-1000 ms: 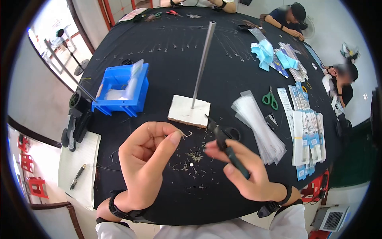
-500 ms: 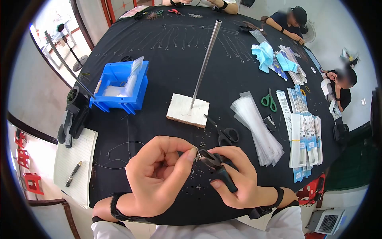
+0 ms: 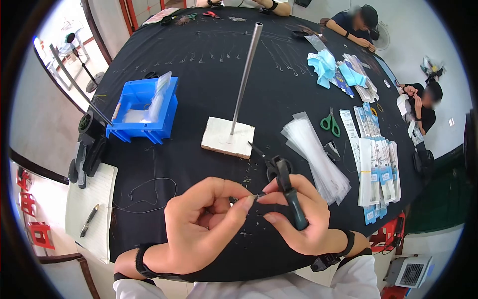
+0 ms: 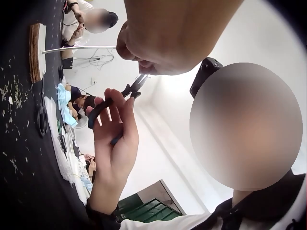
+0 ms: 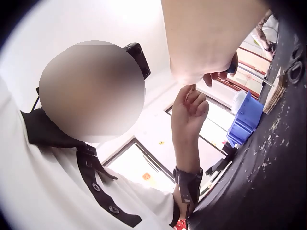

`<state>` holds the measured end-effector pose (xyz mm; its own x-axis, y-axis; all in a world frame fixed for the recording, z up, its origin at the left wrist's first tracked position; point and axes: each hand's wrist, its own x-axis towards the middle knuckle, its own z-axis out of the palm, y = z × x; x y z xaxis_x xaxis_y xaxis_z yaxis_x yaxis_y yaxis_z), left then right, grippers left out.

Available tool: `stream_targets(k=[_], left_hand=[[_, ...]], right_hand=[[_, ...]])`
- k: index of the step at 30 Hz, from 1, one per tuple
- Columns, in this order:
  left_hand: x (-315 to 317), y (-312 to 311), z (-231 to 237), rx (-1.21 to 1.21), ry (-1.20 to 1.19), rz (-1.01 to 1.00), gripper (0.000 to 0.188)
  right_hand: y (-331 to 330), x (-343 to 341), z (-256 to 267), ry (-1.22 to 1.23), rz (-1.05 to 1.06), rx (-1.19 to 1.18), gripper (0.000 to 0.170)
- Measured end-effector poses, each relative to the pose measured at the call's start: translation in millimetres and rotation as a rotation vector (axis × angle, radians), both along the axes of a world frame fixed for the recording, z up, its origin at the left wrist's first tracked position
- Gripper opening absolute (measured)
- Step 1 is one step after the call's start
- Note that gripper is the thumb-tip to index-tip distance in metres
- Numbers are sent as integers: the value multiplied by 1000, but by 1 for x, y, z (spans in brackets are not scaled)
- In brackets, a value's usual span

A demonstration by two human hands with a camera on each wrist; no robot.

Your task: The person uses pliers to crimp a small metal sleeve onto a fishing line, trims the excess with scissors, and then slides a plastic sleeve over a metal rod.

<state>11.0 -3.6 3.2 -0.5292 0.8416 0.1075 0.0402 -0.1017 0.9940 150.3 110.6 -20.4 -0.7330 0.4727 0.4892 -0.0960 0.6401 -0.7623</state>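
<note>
Pinched by the left hand (image 3: pixel 206 224), a tiny piece (image 3: pixel 256 197) is held beside the right hand's (image 3: pixel 311 217) fingertips, over the black table (image 3: pixel 194 104); its shape cannot be made out. Pliers (image 3: pixel 297 209) are gripped in the right hand. Their metal nose is shown in the left wrist view, but hidden in the right wrist view.

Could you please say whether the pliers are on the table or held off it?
Held off it: the right grip holds the pliers, and the left wrist view shows them clear of the table.
</note>
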Motion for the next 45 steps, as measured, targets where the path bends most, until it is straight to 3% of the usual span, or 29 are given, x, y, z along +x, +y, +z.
stream_targets(k=[10,17,23,28,32,33,45], left_hand=[[5,2,-5,-122,52,-130,7],[0,2,-1,-191,-10,-159,8],[0,3,-4,-173,-104,-151,7],[-3,3,4,-131,-125,49,4],[-4,2,3,60,130,260,5],[-7,0,-1,101,232,233,7],[-6,3,-4,172,416,283,10]], right_hand=[[8,1,-3,86,-26,137,21],[15,1,4,90,-32,352,22],[17,1,1,67,-28,394,23],[11,0,1,-50,-40,194,19],[1,5,-2,-161,140,-85,27],[-2,5,-3,-165,159,-121,26],[-7,3,6,-163,141,-75,23]])
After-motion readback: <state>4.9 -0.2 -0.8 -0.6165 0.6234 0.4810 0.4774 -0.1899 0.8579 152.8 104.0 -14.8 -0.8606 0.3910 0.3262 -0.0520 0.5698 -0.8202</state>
